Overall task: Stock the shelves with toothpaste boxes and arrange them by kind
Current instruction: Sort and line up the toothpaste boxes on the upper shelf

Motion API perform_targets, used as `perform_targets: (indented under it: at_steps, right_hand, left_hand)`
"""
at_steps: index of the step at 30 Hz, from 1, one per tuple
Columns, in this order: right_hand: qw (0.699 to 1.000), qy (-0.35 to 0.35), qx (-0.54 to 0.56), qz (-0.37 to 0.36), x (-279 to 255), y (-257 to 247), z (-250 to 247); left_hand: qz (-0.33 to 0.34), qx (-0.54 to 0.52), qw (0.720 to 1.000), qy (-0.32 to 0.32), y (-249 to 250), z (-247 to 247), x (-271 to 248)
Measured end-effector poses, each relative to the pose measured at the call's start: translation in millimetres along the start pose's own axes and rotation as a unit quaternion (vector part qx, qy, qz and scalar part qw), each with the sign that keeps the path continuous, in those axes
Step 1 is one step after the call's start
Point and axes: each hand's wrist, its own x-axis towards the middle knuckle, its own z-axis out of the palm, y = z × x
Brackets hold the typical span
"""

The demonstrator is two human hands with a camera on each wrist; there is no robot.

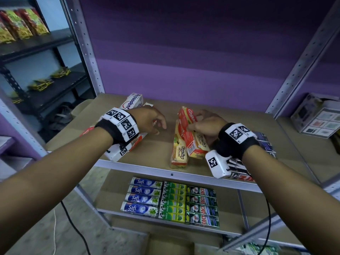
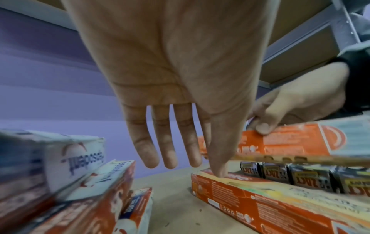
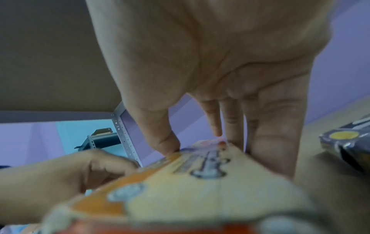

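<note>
Our right hand (image 1: 206, 124) pinching a red-and-yellow Colgate box (image 1: 191, 133) tilted above the shelf (image 1: 158, 144), our left hand (image 1: 149, 120) loose-fingered, holding nothing, beside it, Pepsodent boxes (image 1: 132, 101) left, ZACT boxes (image 2: 296, 177) right.

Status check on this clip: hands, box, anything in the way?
Right hand grips a red toothpaste box, lifted above another red box. Left hand open, thumb on that lower box. Nothing in the way.
</note>
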Motion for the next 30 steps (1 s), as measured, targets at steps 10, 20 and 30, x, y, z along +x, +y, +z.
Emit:
perform_targets:
  at_steps: [10, 20, 30]
  right_hand:
    - [0.997, 0.074, -0.023, -0.013, -16, 34, -49]
    - [0.995, 0.093, -0.028, -0.013, -28, 63, -63]
    - [0.996, 0.091, -0.012, 0.0, -26, 66, -62]
  left_hand:
    - [0.063, 0.077, 0.995, -0.009, 41, 22, 34]
    - [0.032, 0.127, 0.99, -0.044, 34, 31, 75]
    - [0.037, 0.125, 0.981, -0.141, 32, 30, 86]
